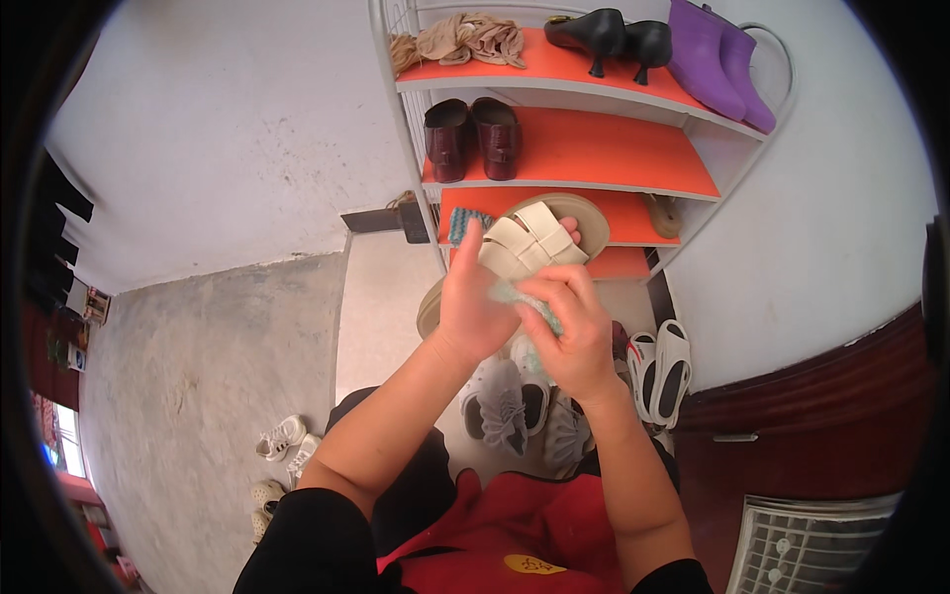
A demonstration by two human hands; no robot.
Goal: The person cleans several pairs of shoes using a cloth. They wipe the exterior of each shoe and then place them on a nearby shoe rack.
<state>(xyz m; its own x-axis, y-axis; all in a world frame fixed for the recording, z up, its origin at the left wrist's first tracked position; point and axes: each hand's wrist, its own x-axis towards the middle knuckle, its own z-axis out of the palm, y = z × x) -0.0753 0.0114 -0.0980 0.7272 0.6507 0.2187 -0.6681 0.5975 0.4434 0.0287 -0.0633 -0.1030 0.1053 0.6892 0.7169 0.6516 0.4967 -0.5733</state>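
My left hand [473, 302] holds a slide sandal with cream woven straps [534, 243] and a tan sole. Its thumb points up beside the straps, and fingertips show past their far side. My right hand [577, 332] is closed round a pale green cloth [542, 309], partly blurred, held against the near side of the sandal by my left palm. Part of the cloth hangs below the right fingers. The hands and cloth hide the sandal's near middle part.
Ahead stands a shoe rack with orange shelves [604, 148], holding dark red loafers [473, 139], black heels [594, 38], purple boots [712, 64] and a blue-grey cloth [465, 224]. Grey sneakers [500, 401] and white slides [658, 371] lie on the floor below. White sneakers [284, 438] stand left.
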